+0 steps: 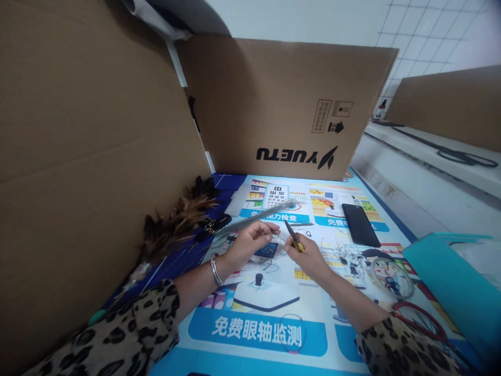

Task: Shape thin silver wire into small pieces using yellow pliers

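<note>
Slim, dark-tipped hand tool (290, 233), yellow grips, clasped by right hand (308, 255) fingers above printed worktop (235, 364); long axis slants, tip away-left. Left hand (252, 243) fingers curled; cannot tell what they pinch. Beyond: straight, metallic-looking wire bundle (258, 217).

Phone (360, 224) is smooth, a bit glossy. Left of it, the pliers (293, 236) in my right grip (309, 259) look like dark metal with plasticky handles; further left, shiny metal wires (263, 216), then fluffy feathers (176, 222). Cardboard (289, 99) behind the phone's plain matt, printed sheet (274, 297) under it's smooth.
</note>
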{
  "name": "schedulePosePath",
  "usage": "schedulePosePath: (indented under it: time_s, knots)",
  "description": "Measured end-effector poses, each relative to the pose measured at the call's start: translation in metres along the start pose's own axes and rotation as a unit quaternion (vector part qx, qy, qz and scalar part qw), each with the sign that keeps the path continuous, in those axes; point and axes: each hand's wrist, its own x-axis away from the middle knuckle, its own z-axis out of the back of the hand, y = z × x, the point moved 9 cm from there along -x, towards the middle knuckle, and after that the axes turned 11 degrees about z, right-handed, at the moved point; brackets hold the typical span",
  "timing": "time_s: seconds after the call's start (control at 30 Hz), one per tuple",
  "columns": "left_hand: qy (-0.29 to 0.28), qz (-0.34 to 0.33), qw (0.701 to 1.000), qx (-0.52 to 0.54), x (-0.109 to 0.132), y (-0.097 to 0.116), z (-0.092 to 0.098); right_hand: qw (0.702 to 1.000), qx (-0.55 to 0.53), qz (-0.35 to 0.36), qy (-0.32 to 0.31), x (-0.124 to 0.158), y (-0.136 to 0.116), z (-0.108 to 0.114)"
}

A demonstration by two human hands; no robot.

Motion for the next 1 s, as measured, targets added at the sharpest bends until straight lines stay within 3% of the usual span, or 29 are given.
schedulePosePath:
  time_s: [1.0]
  knots:
    - [-0.008,0.018,1.000,-0.015,0.0011,0.0015,-0.0025,1.000,-0.009,0.000,0.022,0.0010,0.0004,0.0030]
